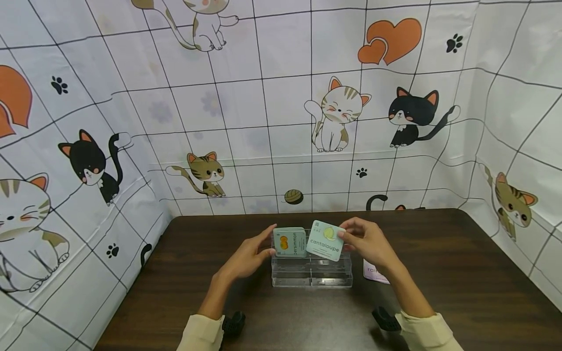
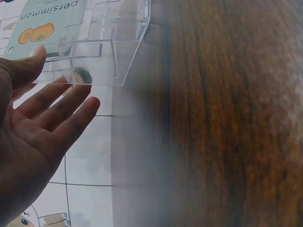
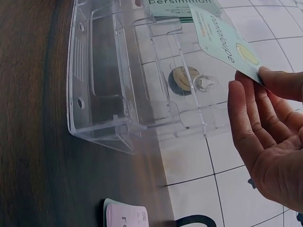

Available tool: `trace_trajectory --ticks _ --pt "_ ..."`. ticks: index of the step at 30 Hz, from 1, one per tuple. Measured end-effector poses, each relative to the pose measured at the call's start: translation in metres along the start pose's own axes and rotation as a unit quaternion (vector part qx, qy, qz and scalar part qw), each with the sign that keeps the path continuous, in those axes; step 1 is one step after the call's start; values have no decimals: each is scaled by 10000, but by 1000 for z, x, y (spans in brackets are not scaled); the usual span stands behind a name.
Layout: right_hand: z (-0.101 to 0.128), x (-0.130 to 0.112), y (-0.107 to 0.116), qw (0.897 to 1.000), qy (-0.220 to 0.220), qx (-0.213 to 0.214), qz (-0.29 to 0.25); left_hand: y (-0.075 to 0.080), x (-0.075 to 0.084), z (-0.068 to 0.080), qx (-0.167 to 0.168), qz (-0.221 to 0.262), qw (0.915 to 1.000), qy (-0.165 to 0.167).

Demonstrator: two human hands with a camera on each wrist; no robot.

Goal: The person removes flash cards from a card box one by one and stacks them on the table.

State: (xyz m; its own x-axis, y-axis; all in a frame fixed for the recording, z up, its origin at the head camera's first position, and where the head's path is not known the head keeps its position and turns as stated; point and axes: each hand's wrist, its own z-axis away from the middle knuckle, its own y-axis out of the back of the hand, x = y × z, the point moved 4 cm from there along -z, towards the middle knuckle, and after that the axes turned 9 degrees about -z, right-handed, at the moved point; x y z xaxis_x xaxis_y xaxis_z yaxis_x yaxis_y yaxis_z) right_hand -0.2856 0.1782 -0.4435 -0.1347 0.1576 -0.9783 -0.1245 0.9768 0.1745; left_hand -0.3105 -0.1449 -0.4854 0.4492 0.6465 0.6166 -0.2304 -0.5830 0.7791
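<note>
Right hand pinching pale green "cantaloupe" card at mid-frame, over clear plastic holder; left hand flat-fingered against "persimmon" card stack.

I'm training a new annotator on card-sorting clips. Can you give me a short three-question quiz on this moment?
1. True or false: the right hand pinches the cantaloupe card.
2. Which card stands in the clear holder by the left hand? A) mango B) persimmon C) banana
3. Fill in: a pink card lies flat on the table to the ____ of the holder.

Key: 1 true. 2 B, the persimmon card; the left hand's straight fingers are at its edge. 3 right.
</note>
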Motion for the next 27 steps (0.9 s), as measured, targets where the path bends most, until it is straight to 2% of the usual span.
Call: trace_trajectory --ticks 27 --pt "16 9 34 9996 -68 90 263 0 3 2 45 48 10000 30"
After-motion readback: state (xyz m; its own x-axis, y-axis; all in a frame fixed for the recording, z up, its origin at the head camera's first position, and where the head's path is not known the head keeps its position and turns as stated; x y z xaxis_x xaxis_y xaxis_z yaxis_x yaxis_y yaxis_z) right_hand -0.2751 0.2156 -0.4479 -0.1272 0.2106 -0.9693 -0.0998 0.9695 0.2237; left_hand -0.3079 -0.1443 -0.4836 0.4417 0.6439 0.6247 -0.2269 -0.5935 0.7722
